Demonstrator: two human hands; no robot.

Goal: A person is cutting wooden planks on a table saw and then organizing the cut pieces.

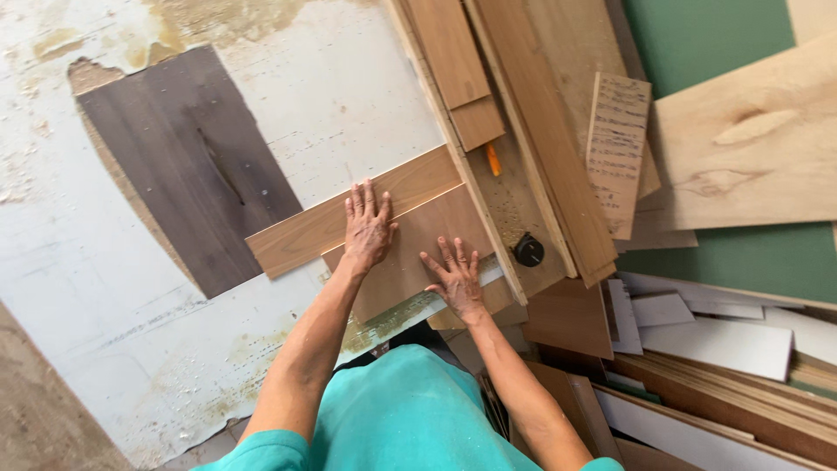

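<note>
Both hands, left hand point(367, 228) and right hand point(455, 279), press flat, fingers spread, partly covering the brown board point(410, 249).

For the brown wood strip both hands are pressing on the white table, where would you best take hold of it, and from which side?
Probably the free left end of the wood strip, coming from the left over the white table. That end lies bare, while its right end butts the long wooden rail; the left hand and right hand lie flat farther along.
</note>
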